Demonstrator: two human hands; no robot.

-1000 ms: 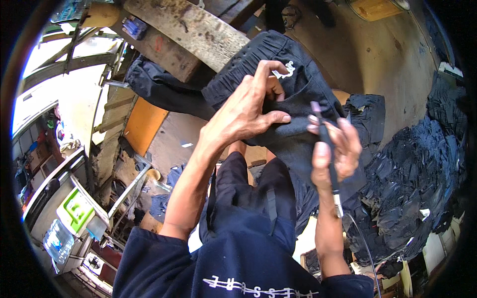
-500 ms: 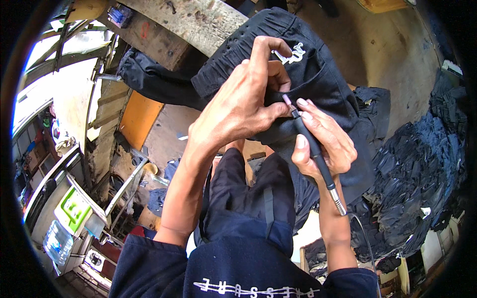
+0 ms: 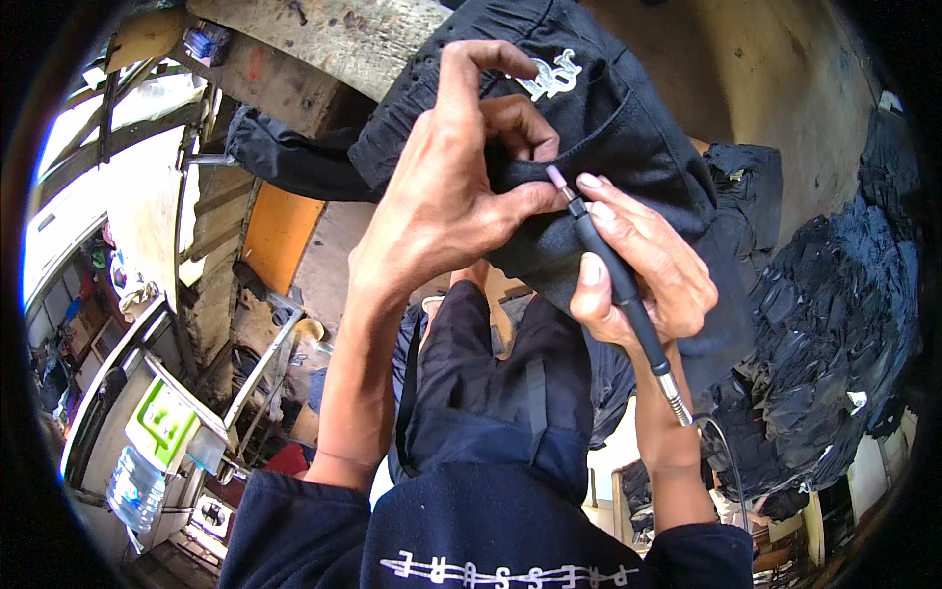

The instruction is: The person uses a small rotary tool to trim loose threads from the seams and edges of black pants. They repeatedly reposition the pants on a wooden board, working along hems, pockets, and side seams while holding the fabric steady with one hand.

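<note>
A pair of black trousers or shorts (image 3: 653, 182) with a gathered waistband and a white embroidered mark lies across the work area before me. Its curved pocket opening runs under my left hand (image 3: 442, 187). The thumb and bent fingers of that hand hold the cloth at the pocket edge, while the forefinger arches above it. In my right hand (image 3: 653, 270) is a black pen-shaped rotary tool (image 3: 616, 263), gripped between thumb and fingers. Its pinkish cylindrical tip points at the pocket edge near my left thumb; whether it touches the cloth I cannot tell. A thin cable trails from its spring end.
A large heap of black cloth pieces (image 3: 819, 344) lies to the right. At the far left, a worn wooden board (image 3: 334, 39) stands beyond the garment. A green-and-white tray (image 3: 162, 422) and a clear plastic bottle (image 3: 135, 489) are at the lower left.
Both hands, the garment's waistband and the embroidered mark sit slightly higher and further left in the picture. The surroundings have shifted too. Both grips stay the same.
</note>
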